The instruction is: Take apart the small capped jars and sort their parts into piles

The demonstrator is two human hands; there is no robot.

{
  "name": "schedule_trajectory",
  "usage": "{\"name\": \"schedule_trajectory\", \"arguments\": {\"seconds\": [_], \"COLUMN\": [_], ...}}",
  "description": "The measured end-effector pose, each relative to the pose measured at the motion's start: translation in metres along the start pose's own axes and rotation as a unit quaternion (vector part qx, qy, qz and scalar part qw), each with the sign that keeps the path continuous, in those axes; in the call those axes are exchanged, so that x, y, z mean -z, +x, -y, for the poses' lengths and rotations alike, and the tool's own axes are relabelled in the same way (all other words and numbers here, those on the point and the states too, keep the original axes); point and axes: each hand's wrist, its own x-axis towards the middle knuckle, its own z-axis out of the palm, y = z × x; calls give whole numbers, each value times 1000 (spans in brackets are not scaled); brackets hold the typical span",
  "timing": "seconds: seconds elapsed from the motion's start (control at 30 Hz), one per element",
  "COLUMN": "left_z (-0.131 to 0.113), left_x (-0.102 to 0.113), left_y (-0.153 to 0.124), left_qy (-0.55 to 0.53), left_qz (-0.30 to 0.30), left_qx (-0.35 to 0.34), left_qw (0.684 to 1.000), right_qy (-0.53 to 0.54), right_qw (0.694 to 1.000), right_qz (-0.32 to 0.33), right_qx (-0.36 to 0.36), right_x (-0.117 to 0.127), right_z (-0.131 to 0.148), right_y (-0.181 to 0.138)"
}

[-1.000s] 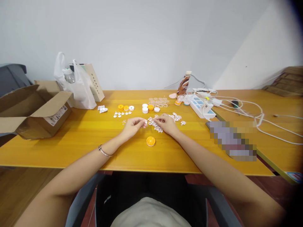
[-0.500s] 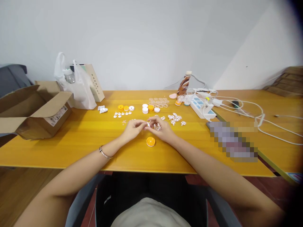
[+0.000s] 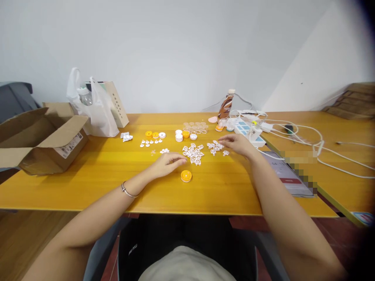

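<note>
My left hand (image 3: 167,161) rests low on the yellow table (image 3: 96,175), fingers curled together just left of an orange round cap (image 3: 186,175); whether they pinch a small piece is unclear. My right hand (image 3: 238,143) reaches to the right, fingers stretched toward a small cluster of white flat plastic pieces (image 3: 216,146). A larger heap of the same white pieces (image 3: 193,153) lies between the hands. Behind them stand orange and white caps (image 3: 179,135) and clear rings (image 3: 195,125).
An open cardboard box (image 3: 41,140) sits at the left, with a white plastic bag (image 3: 93,105) behind it. A bottle (image 3: 226,106), a power strip (image 3: 247,132) with white cables (image 3: 307,136) and a tablet (image 3: 288,175) occupy the right side.
The hands were together over the white heap, working a small piece. They have separated: the right hand has swung right to the far cluster, and the left hand has dropped toward the orange cap.
</note>
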Motion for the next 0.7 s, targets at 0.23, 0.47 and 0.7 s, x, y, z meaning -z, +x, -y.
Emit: {"name": "schedule_trajectory", "arguments": {"seconds": [0.23,0.47,0.7], "left_z": [0,-1,-3], "left_x": [3,1,-4], "left_y": [-5,-5,-5], "left_qy": [36,51,66], "left_qz": [147,164,155], "left_qx": [-54,-52,-58], "left_qw": [987,984,984], "right_qy": [-76,-113,-28], "right_qw": [996,992,975], "right_qz": [21,7,123], "right_qx": [-29,-45,182], "right_x": [-9,-8,-35], "right_z": [-7,-6,47], "right_y": [3,5,-34]}}
